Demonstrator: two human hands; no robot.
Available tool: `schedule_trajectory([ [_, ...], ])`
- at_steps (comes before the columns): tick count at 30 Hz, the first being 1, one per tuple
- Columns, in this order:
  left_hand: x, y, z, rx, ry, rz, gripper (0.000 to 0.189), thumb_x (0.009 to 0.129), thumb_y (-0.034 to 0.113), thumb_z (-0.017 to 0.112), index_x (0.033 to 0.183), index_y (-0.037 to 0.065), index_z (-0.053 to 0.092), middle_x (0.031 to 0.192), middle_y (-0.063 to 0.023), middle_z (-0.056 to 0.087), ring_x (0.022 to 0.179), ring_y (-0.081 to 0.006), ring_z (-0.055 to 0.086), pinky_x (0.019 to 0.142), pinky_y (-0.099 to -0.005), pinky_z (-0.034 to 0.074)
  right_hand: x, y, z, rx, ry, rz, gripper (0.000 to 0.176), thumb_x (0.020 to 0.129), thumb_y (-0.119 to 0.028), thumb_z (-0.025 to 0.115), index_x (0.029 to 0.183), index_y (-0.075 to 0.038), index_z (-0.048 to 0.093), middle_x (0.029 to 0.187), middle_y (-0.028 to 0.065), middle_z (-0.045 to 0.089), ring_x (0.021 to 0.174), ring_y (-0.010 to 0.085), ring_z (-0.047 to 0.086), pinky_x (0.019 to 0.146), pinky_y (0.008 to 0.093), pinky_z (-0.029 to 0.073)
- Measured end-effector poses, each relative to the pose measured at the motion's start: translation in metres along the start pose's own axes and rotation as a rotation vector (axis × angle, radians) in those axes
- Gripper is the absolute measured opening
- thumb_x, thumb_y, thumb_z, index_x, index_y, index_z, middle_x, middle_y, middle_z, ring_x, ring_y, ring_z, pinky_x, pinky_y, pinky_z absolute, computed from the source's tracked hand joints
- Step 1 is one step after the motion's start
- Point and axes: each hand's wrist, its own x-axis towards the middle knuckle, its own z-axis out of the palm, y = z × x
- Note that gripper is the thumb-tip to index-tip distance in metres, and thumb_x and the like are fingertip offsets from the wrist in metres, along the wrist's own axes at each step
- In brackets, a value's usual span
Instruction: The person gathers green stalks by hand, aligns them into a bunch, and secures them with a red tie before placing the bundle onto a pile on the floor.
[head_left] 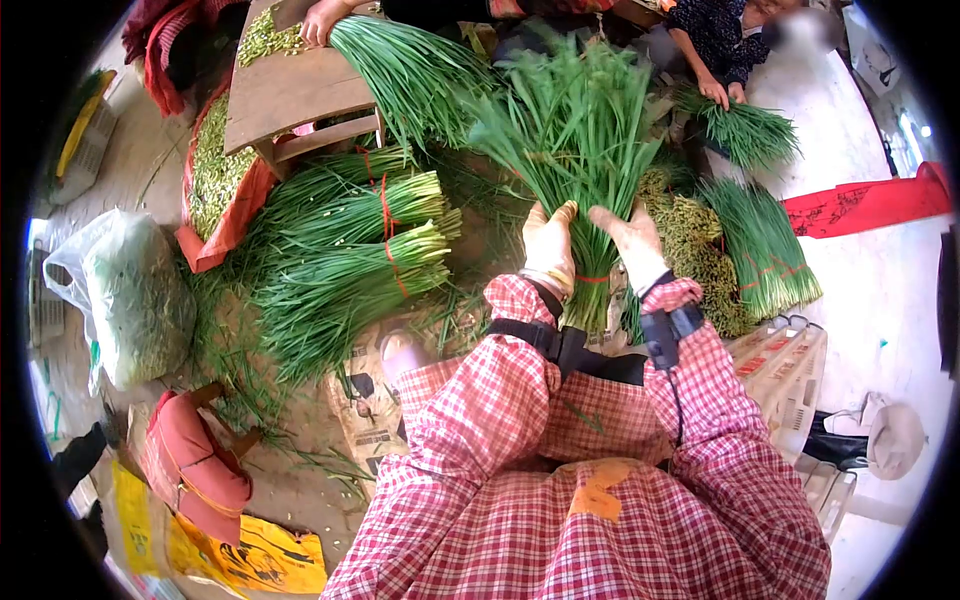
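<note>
An upright bunch of garlic chives stands in front of me, its leafy tops fanned out and slightly blurred. A red band circles it near the pale cut ends. My left hand, in a pale glove, is closed around the left side of the bunch above the band. On the opposite side my right hand, also gloved, grips the leaves with its thumb across the front. The fingers behind the leaves are hidden. Left of my hands, several tied chive bundles lie on the floor.
A wooden bench at upper left has a person's hand on loose chives. Another person's hands hold greens at upper right. Tied chives and a plastic crate are on my right. A stuffed plastic bag sits far left.
</note>
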Motion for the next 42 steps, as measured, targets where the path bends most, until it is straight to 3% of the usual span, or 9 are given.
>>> schedule_trajectory([
  [2,0.000,0.013,0.007,0.075,-0.004,-0.012,0.039,0.087,0.007,0.070,0.123,0.000,0.057,0.105,-0.0079,0.067,0.090,-0.0194,0.062,0.081,-0.0330,0.051,0.001,-0.005,0.004,0.161,0.118,0.010,0.040,0.087,-0.015,0.073,0.123,-0.002,0.062,0.113,0.0076,0.070,0.099,0.0202,0.064,0.093,0.0322,0.047],
  [5,-0.013,0.031,0.017,0.177,-0.191,-0.021,0.057,0.084,0.015,0.077,0.133,0.001,0.051,0.118,-0.0097,0.065,0.103,-0.0205,0.062,0.090,-0.0331,0.050,0.004,0.000,0.006,0.094,0.211,-0.047,0.042,0.085,-0.019,0.075,0.122,-0.002,0.063,0.108,0.0077,0.071,0.094,0.0204,0.065,0.088,0.0324,0.050],
  [12,0.019,0.005,-0.008,0.018,0.062,0.021,0.021,0.086,0.007,0.067,0.106,-0.001,0.066,0.095,-0.0095,0.071,0.080,-0.0239,0.066,0.077,-0.0366,0.054,-0.008,-0.004,-0.001,0.509,0.204,-0.049,0.028,0.083,-0.016,0.071,0.104,0.003,0.071,0.098,0.0086,0.072,0.083,0.0192,0.067,0.078,0.0328,0.054],
  [20,0.012,0.013,-0.004,-0.056,0.126,-0.157,0.016,0.085,0.004,0.066,0.100,-0.001,0.066,0.090,-0.0106,0.070,0.073,-0.0227,0.066,0.073,-0.0361,0.055,-0.007,0.011,-0.011,0.354,0.135,-0.046,0.039,0.084,-0.025,0.071,0.109,0.006,0.070,0.104,0.0105,0.071,0.092,0.0215,0.066,0.086,0.0337,0.051],
  [25,0.006,0.010,0.000,0.066,0.166,-0.034,0.019,0.081,0.004,0.072,0.099,0.000,0.066,0.089,-0.0097,0.071,0.074,-0.0219,0.065,0.072,-0.0372,0.054,0.017,0.022,-0.024,0.254,0.371,-0.236,0.081,0.080,-0.044,0.079,0.136,0.005,0.049,0.129,0.0178,0.060,0.113,0.0240,0.057,0.094,0.0388,0.047],
  [30,0.000,0.010,0.005,0.040,0.078,0.017,0.020,0.086,-0.003,0.064,0.106,-0.001,0.063,0.096,-0.0088,0.071,0.081,-0.0191,0.066,0.074,-0.0323,0.055,-0.020,-0.058,-0.014,-0.170,0.209,-0.630,0.028,0.090,-0.021,0.070,0.113,-0.006,0.067,0.099,0.0069,0.070,0.086,0.0153,0.066,0.077,0.0277,0.053],
  [35,-0.005,0.010,0.008,-0.101,0.007,0.015,0.024,0.088,-0.002,0.061,0.112,0.001,0.063,0.103,-0.0089,0.070,0.086,-0.0204,0.067,0.079,-0.0324,0.054,0.012,-0.073,0.033,-1.011,0.043,-0.530,0.038,0.087,-0.028,0.065,0.123,-0.015,0.060,0.106,0.0127,0.069,0.092,0.0317,0.069,0.078,0.0419,0.055],
  [41,-0.002,0.019,0.007,-0.051,0.053,0.033,0.024,0.084,-0.001,0.068,0.107,0.000,0.066,0.100,-0.0071,0.071,0.083,-0.0204,0.066,0.078,-0.0333,0.053,0.034,-0.074,0.022,-0.812,-0.126,-0.446,0.019,0.091,-0.028,0.063,0.101,-0.012,0.066,0.097,0.0082,0.069,0.078,0.0238,0.069,0.068,0.0354,0.055],
  [42,0.000,0.021,0.007,-0.014,0.068,0.032,0.024,0.083,-0.001,0.070,0.106,0.000,0.066,0.098,-0.0071,0.071,0.082,-0.0203,0.065,0.078,-0.0333,0.053,0.034,-0.079,0.013,-0.192,-0.088,-0.064,0.013,0.091,-0.023,0.064,0.098,-0.012,0.066,0.087,0.0023,0.068,0.064,0.0125,0.063,0.055,0.0266,0.051],
])
